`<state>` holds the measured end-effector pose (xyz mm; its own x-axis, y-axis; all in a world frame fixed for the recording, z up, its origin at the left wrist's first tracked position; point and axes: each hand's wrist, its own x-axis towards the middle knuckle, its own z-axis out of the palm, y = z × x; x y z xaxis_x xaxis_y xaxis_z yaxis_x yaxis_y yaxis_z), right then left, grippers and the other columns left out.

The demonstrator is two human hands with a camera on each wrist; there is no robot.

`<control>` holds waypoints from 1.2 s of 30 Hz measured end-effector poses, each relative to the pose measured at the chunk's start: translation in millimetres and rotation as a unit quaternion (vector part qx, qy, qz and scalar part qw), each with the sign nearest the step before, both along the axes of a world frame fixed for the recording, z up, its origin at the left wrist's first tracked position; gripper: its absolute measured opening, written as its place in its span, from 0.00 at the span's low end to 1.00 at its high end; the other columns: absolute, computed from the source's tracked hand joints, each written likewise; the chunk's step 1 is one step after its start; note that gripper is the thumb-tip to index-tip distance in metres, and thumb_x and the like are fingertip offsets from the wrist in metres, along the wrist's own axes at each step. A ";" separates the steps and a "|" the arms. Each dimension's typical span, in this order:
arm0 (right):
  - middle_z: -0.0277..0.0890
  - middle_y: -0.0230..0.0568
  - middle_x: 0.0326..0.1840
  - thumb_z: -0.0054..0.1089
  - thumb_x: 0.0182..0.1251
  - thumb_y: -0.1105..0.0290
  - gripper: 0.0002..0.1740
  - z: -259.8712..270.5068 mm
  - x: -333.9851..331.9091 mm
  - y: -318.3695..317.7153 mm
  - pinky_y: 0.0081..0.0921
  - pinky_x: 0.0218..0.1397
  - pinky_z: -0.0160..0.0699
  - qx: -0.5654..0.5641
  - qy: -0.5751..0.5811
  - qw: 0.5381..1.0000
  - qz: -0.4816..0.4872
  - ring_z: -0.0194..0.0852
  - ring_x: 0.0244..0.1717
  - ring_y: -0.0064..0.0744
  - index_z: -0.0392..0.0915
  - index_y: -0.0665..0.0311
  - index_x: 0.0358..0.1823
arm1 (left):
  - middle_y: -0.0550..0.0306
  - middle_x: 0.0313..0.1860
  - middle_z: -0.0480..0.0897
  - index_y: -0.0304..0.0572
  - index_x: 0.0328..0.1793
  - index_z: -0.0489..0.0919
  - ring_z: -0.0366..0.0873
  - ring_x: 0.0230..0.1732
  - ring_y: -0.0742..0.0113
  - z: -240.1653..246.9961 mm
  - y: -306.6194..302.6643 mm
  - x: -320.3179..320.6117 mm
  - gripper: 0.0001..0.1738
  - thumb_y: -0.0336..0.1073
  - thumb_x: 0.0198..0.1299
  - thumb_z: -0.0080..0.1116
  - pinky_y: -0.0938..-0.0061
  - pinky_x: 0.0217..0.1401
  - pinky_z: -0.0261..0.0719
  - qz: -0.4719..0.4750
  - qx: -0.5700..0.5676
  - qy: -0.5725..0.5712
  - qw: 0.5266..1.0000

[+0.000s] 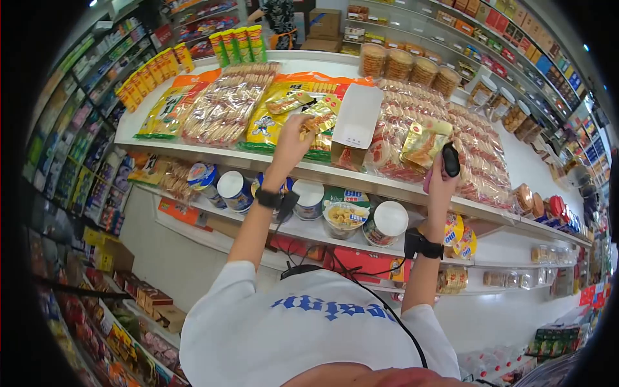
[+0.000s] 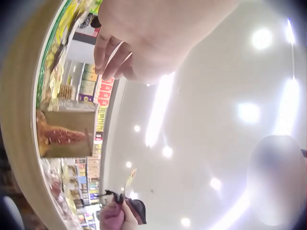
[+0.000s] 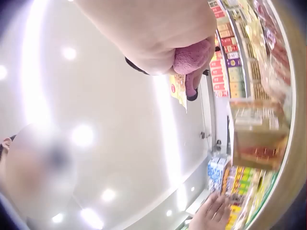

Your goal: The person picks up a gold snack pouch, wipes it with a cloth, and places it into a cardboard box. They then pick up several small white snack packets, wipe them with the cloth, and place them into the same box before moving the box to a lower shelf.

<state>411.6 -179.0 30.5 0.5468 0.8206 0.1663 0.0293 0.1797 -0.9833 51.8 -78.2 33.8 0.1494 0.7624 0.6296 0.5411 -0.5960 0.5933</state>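
A gold packet (image 1: 422, 143) extended left of the right hand (image 1: 441, 175), closed around a pink-and-black item (image 1: 451, 160) and apparently gripping the packet's edge. The left hand (image 1: 295, 138), loosely open, seemingly empty, was nearer the upright box (image 1: 356, 117) on its right. Beyond, a yellow bag (image 1: 258, 133) read "旺"; nearer, a noodle tub (image 1: 346, 218), "BIG."

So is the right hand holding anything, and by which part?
The right hand holds a gold packet, apparently by its near right corner; the exact grip is hidden.
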 end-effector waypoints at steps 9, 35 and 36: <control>0.78 0.28 0.42 0.61 0.75 0.66 0.15 -11.2 6.8 -70.5 0.16 0.43 0.70 0.117 0.009 0.987 -0.107 0.70 0.40 0.14 0.80 0.69 0.54 | 0.41 0.44 0.85 0.35 0.56 0.83 0.83 0.44 0.45 -23.2 52.9 3.0 0.18 0.26 0.59 0.56 0.58 0.48 0.81 -0.055 -0.041 0.132 0.989; 0.70 0.29 0.33 0.60 0.75 0.66 0.13 19.9 -176.1 -118.5 0.20 0.34 0.65 -0.083 -0.008 0.928 0.364 0.64 0.31 0.18 0.72 0.66 0.51 | 0.55 0.60 0.79 0.36 0.73 0.68 0.74 0.64 0.66 69.6 -230.0 -2.1 0.29 0.38 0.70 0.61 0.68 0.74 0.65 -0.136 -0.122 -0.229 0.956; 0.69 0.28 0.30 0.61 0.74 0.66 0.14 -2.7 -188.7 -114.5 0.19 0.25 0.62 0.052 -0.148 0.918 0.364 0.63 0.23 0.17 0.72 0.66 0.53 | 0.56 0.59 0.79 0.37 0.75 0.66 0.74 0.63 0.68 64.9 -233.1 -9.2 0.30 0.40 0.72 0.59 0.70 0.73 0.67 -0.155 -0.137 -0.239 0.949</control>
<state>222.8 -293.5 27.8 -0.2224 0.9219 0.3172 0.1280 0.3501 -0.9279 42.6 -311.3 98.7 0.1395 0.8731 0.4672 -0.0053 -0.4711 0.8820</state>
